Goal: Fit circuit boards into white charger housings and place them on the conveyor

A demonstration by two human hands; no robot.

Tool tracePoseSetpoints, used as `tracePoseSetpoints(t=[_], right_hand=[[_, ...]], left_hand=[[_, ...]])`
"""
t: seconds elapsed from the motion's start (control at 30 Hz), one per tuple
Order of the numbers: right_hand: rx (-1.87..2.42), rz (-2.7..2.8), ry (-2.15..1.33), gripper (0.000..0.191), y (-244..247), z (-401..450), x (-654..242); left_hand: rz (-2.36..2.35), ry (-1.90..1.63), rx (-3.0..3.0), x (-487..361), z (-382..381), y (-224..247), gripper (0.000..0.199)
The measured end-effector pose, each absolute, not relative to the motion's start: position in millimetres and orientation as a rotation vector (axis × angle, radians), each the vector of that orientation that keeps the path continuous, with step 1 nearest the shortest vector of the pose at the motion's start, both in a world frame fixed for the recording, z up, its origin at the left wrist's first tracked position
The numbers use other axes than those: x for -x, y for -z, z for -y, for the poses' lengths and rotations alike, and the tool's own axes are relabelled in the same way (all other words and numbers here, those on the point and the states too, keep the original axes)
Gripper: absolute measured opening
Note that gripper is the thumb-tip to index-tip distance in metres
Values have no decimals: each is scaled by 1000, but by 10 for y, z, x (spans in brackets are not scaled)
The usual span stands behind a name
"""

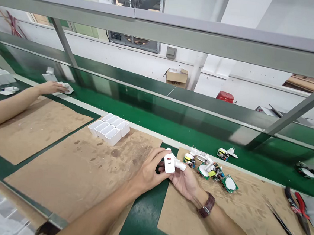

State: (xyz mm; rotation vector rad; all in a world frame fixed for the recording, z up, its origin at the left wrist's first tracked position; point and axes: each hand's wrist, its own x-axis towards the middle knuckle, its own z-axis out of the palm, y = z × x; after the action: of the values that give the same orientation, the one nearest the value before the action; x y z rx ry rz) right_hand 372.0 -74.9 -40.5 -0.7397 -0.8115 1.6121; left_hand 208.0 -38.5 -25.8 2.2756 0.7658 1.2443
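Note:
A small white charger housing (170,165) with a red port and a dark slot on its face is held up between my two hands. My left hand (150,169) grips it from the left, thumb below and fingers on top. My right hand (184,181), with a white finger cover, closes on it from behind and below; some of its fingertips are hidden. Just right of my hands lie several circuit boards (230,184) with plug parts, in a loose cluster. To the left stands a block of white open-topped housings (111,129) on cardboard.
Cardboard sheets (83,177) cover parts of the green bench. Pliers (300,211) and tweezers (288,230) lie at right. Another board (222,153) sits on the green strip (151,120). A co-worker's hand (52,87) touches a white part at far left. A metal shelf rail (166,30) crosses above.

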Motion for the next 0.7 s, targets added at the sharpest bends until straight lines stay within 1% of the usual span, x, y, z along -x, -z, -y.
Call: tracePoseSetpoints(t=[0.1, 0.2, 0.27, 0.37, 0.43, 0.5, 0.63, 0.7], right_hand=[[740, 817, -1574, 38, 424, 752, -3705], [776, 887, -1440, 41, 474, 754, -3684], [821, 1027, -1264, 39, 513, 759, -3672], [936, 1324, -875, 35, 542, 790, -3667], [1027, 1463, -628, 34, 531, 831, -3679], [1073, 1550, -471, 33, 505, 875, -3703], [1044, 1679, -333, 37, 451, 920, -3764], [1046, 1745, -301, 34, 441, 918, -3782]], left_hand=[[-768, -1232, -2277, -2067, 368, 276, 53], [-814, -1222, -2229, -2037, 325, 323, 51], [-891, -1208, -2176, -2014, 291, 350, 51], [-1007, -1179, -2160, -1998, 263, 347, 55], [-1030, -1165, -2168, -2007, 269, 325, 53], [-1040, -1143, -2132, -2027, 287, 313, 51], [-1048, -1065, -1998, -2052, 303, 364, 54], [-1016, -1048, -1974, -2050, 290, 405, 54]])
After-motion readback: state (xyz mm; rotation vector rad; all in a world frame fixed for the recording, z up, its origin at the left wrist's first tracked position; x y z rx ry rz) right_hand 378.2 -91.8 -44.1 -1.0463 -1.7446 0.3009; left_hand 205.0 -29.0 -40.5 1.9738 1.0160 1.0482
